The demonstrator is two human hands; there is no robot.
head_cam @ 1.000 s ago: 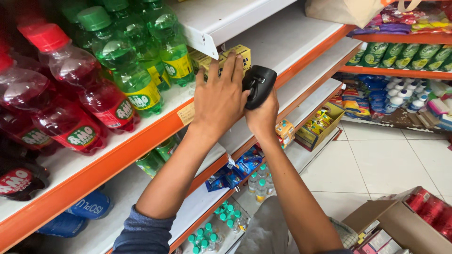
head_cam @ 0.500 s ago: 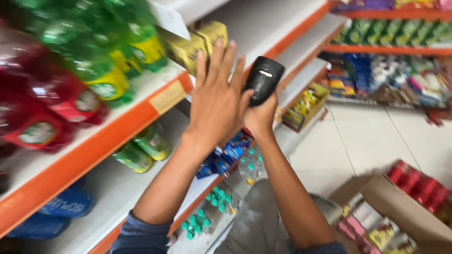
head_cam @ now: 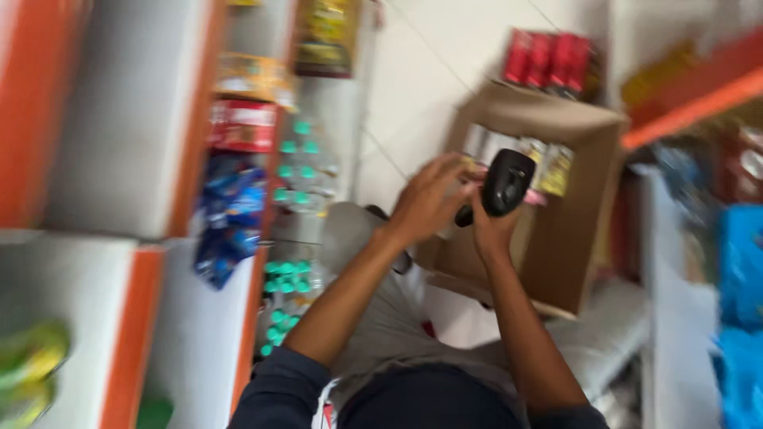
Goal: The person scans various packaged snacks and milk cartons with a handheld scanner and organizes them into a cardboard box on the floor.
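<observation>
1. The right hand (head_cam: pixel 493 230) wraps around the handle of a black scanner (head_cam: pixel 507 184), its grip pressed together on it. The scanner's head stands above the fist, in front of the carton.
2. The left hand (head_cam: pixel 429 202) sits just beside the scanner on its left, fingers (head_cam: pixel 445 168) curled and partly spread. Its fingertips come close to the scanner's head, but the blur hides whether they touch it or hold anything.
3. Both bare forearms rise from dark blue sleeves (head_cam: pixel 290 389) at the bottom edge and meet at the scanner.
4. Behind the hands an open brown carton (head_cam: pixel 568 238) stands on the floor, its flaps up. Small packs with yellow and pale labels (head_cam: pixel 548 167) show inside at its upper rim.
5. Beyond the carton, red packs (head_cam: pixel 548 59) stand in a row on the white tile floor (head_cam: pixel 429 71).
6. To the left run white shelves with orange edges (head_cam: pixel 195 119). A red box (head_cam: pixel 242 125), blue packets (head_cam: pixel 230 214) and bottles with teal caps (head_cam: pixel 294 199) lie on the lower levels.
7. Green bottles (head_cam: pixel 32 365) show blurred at the lower left corner.
8. On the right, another orange-edged shelf (head_cam: pixel 691 103) carries blue packs (head_cam: pixel 739 262), all smeared by motion.
9. The person's grey trousers (head_cam: pixel 381 318) fill the space under the arms.
</observation>
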